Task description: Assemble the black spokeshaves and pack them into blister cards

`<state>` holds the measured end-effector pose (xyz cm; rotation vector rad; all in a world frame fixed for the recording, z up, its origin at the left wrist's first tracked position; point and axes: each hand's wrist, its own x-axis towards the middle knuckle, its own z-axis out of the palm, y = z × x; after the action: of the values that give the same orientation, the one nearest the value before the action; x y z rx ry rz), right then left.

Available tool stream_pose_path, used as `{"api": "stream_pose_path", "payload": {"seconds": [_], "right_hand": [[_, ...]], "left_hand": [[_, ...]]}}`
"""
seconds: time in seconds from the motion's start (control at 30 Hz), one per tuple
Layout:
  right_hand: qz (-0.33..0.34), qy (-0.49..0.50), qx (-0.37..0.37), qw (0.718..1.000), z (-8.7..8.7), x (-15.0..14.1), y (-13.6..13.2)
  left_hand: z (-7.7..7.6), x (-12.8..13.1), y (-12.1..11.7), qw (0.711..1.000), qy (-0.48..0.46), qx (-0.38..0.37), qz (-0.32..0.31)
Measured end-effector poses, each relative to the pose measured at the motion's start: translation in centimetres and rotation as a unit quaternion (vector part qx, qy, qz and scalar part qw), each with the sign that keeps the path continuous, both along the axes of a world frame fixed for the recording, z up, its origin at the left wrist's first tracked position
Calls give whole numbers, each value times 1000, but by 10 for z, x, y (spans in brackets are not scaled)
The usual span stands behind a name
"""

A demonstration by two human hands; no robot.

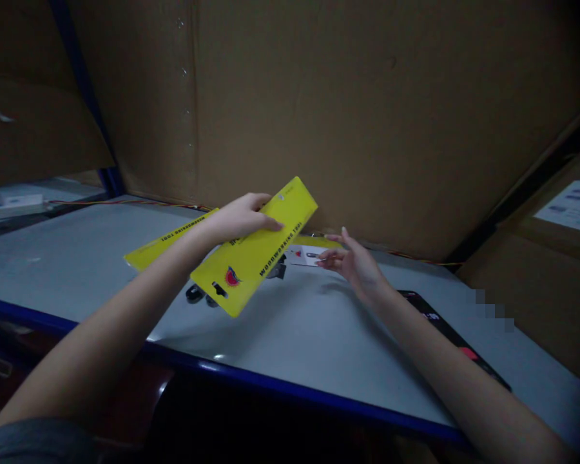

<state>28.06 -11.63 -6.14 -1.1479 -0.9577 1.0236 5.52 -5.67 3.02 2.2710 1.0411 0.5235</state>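
Bare forearms (96, 341) fill my foreground: left hand (236, 219) clamps a yellow woodworking-tool card (246, 274) tilted above the grey bench (270, 386) at twelve o'clock; right hand (355, 264), open, fingers spread, hovers at one o'clock beside a small white card (309, 255).

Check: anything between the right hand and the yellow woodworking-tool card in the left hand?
Nothing does: the right hand faces the yellow woodworking-tool card across open air. A small white card lies on the bench below.
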Motion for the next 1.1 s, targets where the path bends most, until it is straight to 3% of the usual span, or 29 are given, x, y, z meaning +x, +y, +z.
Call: {"api": "stream_pose_path", "payload": {"seconds": [0.1, 0.2, 0.4, 0.63, 0.9, 1.1], "right_hand": [[8, -22, 3, 1000, 0, -3, -1], [14, -33, 10, 999, 0, -5, -2], [23, -48, 19, 998, 2, -8, -3], [22, -59, 31, 998, 2, -10, -5], [27, -77, 41, 996, 1, -10, -5], [24, -89, 53, 994, 1, -11, -7]], "left_hand": [[4, -10, 10, 958, 142, 212, 131], [1, -16, 18, 902, 258, 288, 191], [-15, -26, 38, 856, 373, 310, 180], [-53, -35, 57, 838, 393, 346, 152], [-88, -30, 62, 832, 411, 270, 256], [-91, -46, 76, 855, 393, 239, 242]]}}
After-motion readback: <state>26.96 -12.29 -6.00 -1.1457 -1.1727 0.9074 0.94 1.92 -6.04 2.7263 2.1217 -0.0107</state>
